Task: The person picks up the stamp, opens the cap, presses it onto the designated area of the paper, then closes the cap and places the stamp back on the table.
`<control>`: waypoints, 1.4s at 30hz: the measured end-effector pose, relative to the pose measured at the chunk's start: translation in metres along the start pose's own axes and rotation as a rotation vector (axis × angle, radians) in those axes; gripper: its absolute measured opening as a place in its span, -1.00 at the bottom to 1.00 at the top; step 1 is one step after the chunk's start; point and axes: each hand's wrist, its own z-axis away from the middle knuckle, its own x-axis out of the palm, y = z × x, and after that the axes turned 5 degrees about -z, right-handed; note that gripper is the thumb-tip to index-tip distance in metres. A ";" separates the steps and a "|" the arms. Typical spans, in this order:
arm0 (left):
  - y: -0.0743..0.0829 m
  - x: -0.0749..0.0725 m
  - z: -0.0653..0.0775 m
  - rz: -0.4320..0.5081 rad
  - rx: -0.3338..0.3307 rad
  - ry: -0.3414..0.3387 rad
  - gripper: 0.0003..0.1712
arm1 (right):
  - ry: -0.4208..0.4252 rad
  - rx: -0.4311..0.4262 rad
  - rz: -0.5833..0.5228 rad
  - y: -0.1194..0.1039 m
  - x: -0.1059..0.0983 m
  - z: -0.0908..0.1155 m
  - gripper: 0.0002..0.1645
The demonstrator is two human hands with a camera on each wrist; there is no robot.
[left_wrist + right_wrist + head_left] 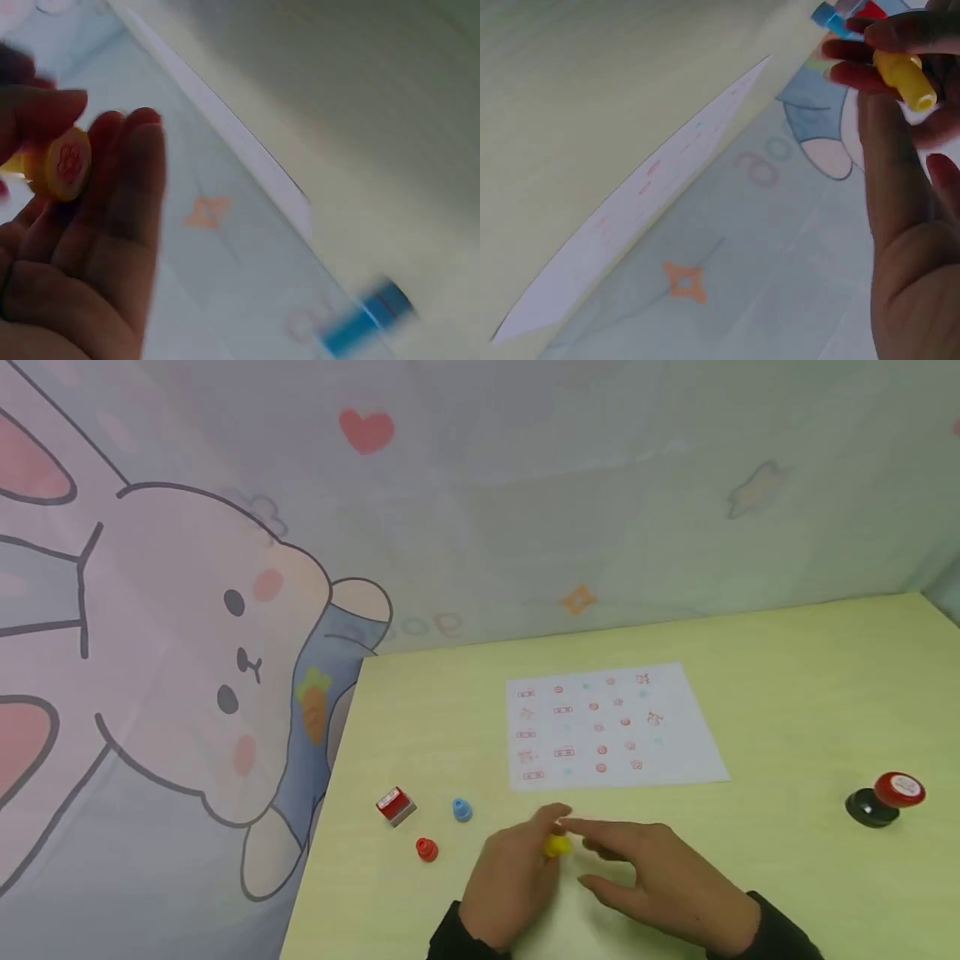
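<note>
My left hand (pixel 510 877) pinches a small yellow toy stamp (pixel 557 845) between thumb and fingers, above the front of the table. The stamp's round face, bearing a red flower, shows in the left wrist view; its narrow yellow handle (pixel 916 88) points out of the left hand in the right wrist view. Beside it is my right hand (pixel 682 881), fingers extended and thumb apart. The right index fingertip is close to the left fingertips; whether it touches them I cannot tell. Behind the hands lies a white sheet of paper (pixel 697 747) with red and faint blue-green stamp prints.
To the left stand a blue toy stamp (pixel 462 810), a red toy stamp (pixel 427 849) and a red rectangular stamp (pixel 395 806). A round red-and-black stamp (pixel 885 800) is at the far right of the pale yellow table (pixel 787 693). A printed curtain (pixel 480 527) hangs behind.
</note>
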 end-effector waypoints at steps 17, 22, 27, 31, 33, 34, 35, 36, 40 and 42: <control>-0.044 0.002 0.013 -0.020 -0.418 -0.023 -0.76 | -0.207 0.317 -0.028 0.053 -0.033 0.066 -0.63; -0.044 0.000 0.013 -0.026 -0.418 -0.032 -0.76 | -0.201 0.350 -0.012 0.055 -0.041 0.067 -0.65; -0.034 -0.005 0.016 -0.113 -0.388 0.071 -0.66 | -0.184 0.383 0.018 0.055 -0.048 0.068 -0.65; -0.016 -0.013 0.021 -0.125 -0.348 0.243 -0.61 | -0.170 0.397 0.029 0.056 -0.052 0.070 -0.65; -0.004 -0.015 0.019 -0.077 -0.320 0.280 -0.66 | -0.162 0.396 0.025 0.057 -0.052 0.070 -0.65; 0.001 -0.015 0.018 -0.042 -0.301 0.262 -0.68 | -0.157 0.395 0.020 0.057 -0.052 0.070 -0.65; 0.006 -0.014 0.015 0.003 -0.276 0.227 -0.70 | -0.156 0.397 0.013 0.057 -0.051 0.070 -0.65; 0.010 -0.012 0.012 0.056 -0.249 0.174 -0.70 | -0.152 0.393 0.004 0.057 -0.050 0.071 -0.66; 0.020 0.003 -0.010 0.238 -0.166 -0.135 -0.54 | -0.136 0.375 -0.018 0.056 -0.046 0.071 -0.68; 0.025 0.013 -0.022 0.226 -0.130 -0.246 -0.45 | -0.134 0.370 -0.023 0.056 -0.046 0.071 -0.68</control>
